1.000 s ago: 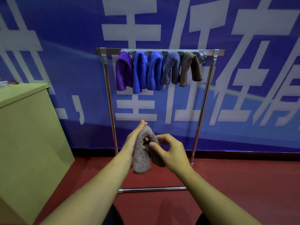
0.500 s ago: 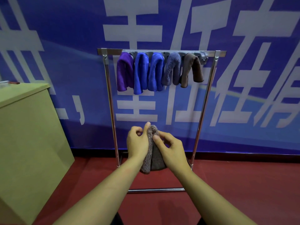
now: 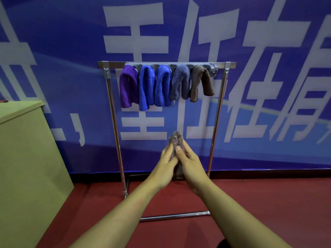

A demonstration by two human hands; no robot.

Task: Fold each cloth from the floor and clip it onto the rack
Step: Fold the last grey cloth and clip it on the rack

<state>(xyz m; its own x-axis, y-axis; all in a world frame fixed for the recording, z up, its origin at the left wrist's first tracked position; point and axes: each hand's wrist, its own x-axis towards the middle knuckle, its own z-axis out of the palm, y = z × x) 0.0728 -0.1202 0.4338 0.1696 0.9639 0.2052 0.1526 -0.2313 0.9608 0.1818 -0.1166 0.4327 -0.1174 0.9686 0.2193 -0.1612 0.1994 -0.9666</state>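
Already I count five cloths (image 3: 166,85) clipped on the rack (image 3: 111,111); both hands, left hand (image 3: 165,163) and right hand (image 3: 190,163), grip a folded grey cloth (image 3: 176,140), seemingly the last.

Under the rack's top bar (image 3: 166,64), the left and middle stretch is taken up by five hung cloths (image 3: 163,85). Open room is left below them between the uprights. A green table (image 3: 26,149) stands left of the rack.

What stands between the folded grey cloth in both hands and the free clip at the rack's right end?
Nothing visible: only open air lies between the grey cloth and the free clip, beside the brown cloth.
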